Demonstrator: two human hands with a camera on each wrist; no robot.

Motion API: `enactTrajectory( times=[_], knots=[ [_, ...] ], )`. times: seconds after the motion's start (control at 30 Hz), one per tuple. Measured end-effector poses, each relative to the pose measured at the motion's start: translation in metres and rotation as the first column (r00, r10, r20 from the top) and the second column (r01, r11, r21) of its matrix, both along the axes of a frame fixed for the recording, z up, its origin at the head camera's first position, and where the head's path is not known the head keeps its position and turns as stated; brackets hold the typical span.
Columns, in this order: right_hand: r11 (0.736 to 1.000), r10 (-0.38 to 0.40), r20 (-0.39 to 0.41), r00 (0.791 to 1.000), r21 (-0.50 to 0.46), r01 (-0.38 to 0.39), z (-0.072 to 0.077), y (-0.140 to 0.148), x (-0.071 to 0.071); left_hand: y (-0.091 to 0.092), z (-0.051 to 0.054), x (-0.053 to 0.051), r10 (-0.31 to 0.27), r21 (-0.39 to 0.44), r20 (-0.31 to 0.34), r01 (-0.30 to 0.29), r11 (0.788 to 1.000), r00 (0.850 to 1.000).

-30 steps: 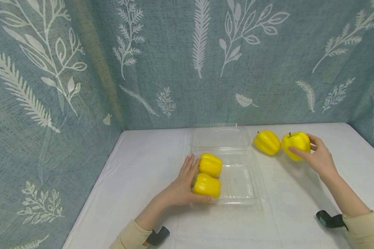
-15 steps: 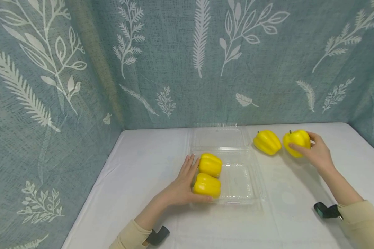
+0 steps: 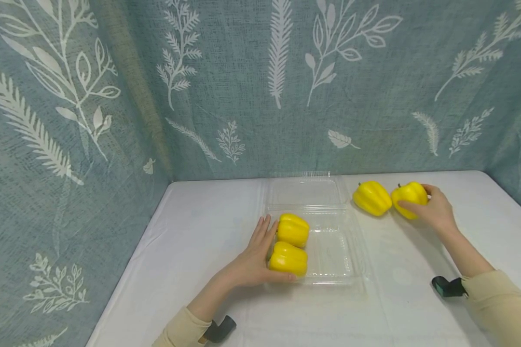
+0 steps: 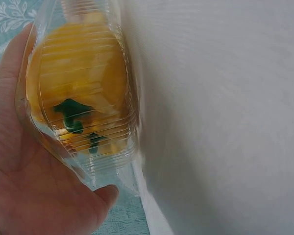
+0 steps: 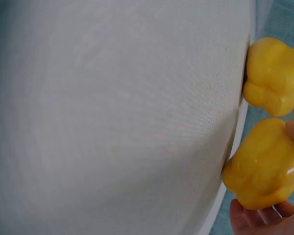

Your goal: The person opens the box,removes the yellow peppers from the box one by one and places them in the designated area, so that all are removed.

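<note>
Two yellow peppers, one (image 3: 293,230) behind the other (image 3: 288,259), lie in the left half of a clear plastic container (image 3: 330,250). Along the container's left side rests the left hand (image 3: 253,262), fingers spread and thumb at the front edge; the left wrist view shows its palm (image 4: 19,161) beside the clear wall. At the back right, the right hand (image 3: 438,209) holds a yellow pepper (image 3: 410,198) between thumb and fingers. In the right wrist view that pepper (image 5: 264,164) sits beside another pepper (image 5: 274,76), which is also at the back right (image 3: 372,198) in the head view.
The container's open lid (image 3: 306,193) lies flat behind its base. A white cloth (image 3: 191,231) covers the table, and a patterned blue-green curtain (image 3: 243,72) hangs behind and at the sides. Dark devices are worn at the left wrist (image 3: 220,329) and right wrist (image 3: 449,286).
The right hand and its pepper have shifted slightly left, closer to the neighbouring pepper; the right forearm has moved left too. The left hand and the peppers in the container have stayed put.
</note>
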State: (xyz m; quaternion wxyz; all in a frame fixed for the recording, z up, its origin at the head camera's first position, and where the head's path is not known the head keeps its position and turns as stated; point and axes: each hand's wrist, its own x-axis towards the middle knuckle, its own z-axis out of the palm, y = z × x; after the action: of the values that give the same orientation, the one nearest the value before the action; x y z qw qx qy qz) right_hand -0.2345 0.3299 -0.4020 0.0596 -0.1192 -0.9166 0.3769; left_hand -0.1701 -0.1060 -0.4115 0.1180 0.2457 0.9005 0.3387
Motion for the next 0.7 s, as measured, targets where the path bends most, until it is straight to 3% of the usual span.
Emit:
enactTrajectory(
  times=[0.33,0.7],
  knots=[
    [0.998,0.025,0.000,1.000,0.061,-0.025,0.0011,-0.0018,-0.0046,0.0002,0.0007,0.0011,0.009,-0.002,-0.005,-0.009,1.000,1.000],
    [0.986,0.077,-0.054,0.996,0.154,-0.068,0.0013,-0.0051,-0.0070,0.0004,0.0011,0.0012,0.011,0.005,0.004,-0.011,1.000,1.000]
  ],
)
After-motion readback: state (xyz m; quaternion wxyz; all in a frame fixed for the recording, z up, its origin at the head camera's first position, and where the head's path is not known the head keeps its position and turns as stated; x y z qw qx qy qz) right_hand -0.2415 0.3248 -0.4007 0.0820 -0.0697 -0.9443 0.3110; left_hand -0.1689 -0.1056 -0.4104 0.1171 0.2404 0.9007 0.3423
